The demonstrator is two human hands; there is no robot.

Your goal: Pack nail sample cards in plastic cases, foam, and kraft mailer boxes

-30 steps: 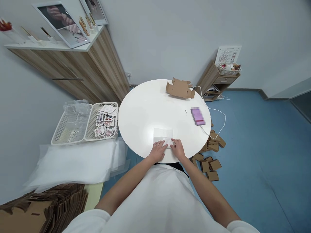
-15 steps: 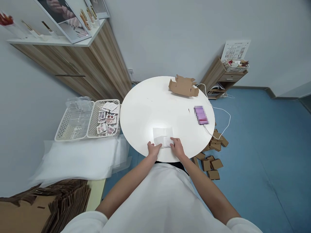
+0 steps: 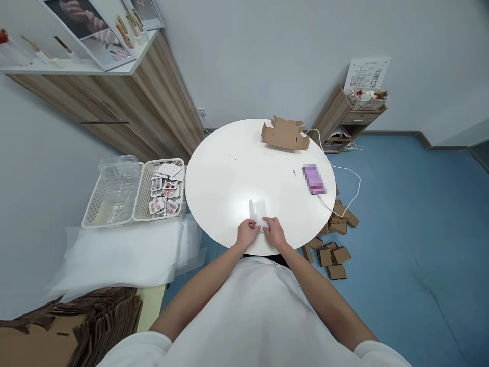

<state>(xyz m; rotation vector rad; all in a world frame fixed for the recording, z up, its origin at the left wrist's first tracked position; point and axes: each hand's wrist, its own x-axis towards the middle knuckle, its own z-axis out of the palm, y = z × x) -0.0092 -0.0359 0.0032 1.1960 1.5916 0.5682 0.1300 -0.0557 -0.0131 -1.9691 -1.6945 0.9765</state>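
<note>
Since the earlier frame, the left side of the thin, white, translucent sheet [image 3: 259, 208] has come over towards the middle, leaving a narrower shape, and the left hand [image 3: 247, 232] has moved in from the sheet's edge to sit close beside the right hand [image 3: 274, 233]. The sheet lies at the near edge of the glossy white oval tabletop [image 3: 219, 188], directly before the person's body, probably so both hands can work it flat without reaching. The right hand's grip is slightly spread, thumb and forefinger parted on the sheet's near right part, seemingly to steady it; the left hand's fingers are curled at the near left edge, and whether they pinch or only press I cannot tell. The brown, unfolded cardboard box [image 3: 286, 135] lies at the far edge, perhaps to leave the near side free. A purple, pixelated rectangular object [image 3: 314, 179] lies to the right, joined to a white cable [image 3: 352, 196]. At the left stand two white perforated plastic baskets [image 3: 159, 218], beyond a pile of large translucent sheets [image 3: 126, 255]. Small brown cardboard boxes [image 3: 336, 271] lie on the blue floor [image 3: 389, 204]; a wood-grain cabinet [image 3: 160, 97] stands against the wall.
</note>
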